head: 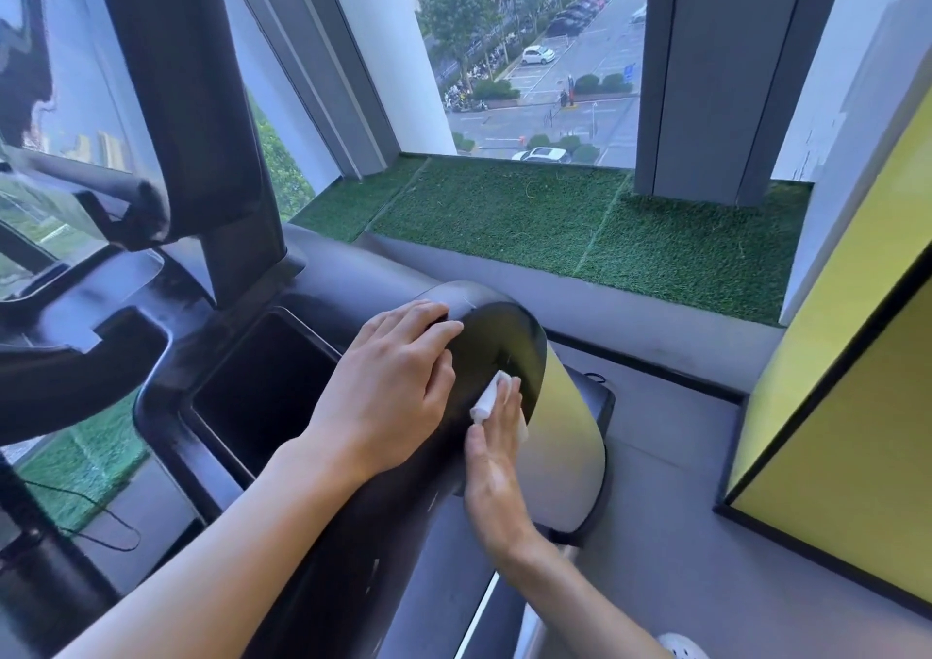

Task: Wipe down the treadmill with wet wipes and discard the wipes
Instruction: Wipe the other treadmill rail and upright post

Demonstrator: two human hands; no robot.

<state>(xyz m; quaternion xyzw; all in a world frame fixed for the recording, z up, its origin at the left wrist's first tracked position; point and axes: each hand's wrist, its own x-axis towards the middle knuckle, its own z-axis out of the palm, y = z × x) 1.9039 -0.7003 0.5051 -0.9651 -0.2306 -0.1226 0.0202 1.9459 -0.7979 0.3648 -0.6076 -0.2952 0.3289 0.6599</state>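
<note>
Wet wipe (490, 400): white, bunched into a small wad, lying against the dark face of the rounded end cap (504, 346) on the treadmill (348, 275) arm, with a second white edge showing under the fingers on the far side. Right hand (497, 457): fingers straight and together, laid over the wipe and pressing it to the cap; thumb alongside, not curled round anything. Left hand (393, 386): flat and relaxed, fingers slightly spread, resting on top of the same arm just beside the wipe, fingertips reaching the cap's upper rim; it holds nothing. Cap side: pale, glossy, carrying a yellow reflection. Storage recess (262, 386): rectangular black well in the console, left of the left hand. Upright post (201, 103): thick, black, rising from the console behind the recess. Artificial turf (580, 225): green, covering the ledge beyond the treadmill. Window (544, 53): above the turf, looking down on trees and parked cars. Yellow panel (847, 356): black-edged, at the right. Floor (665, 532): grey, below the cap. Cable (101, 517): thin, black, looped at lower left.
</note>
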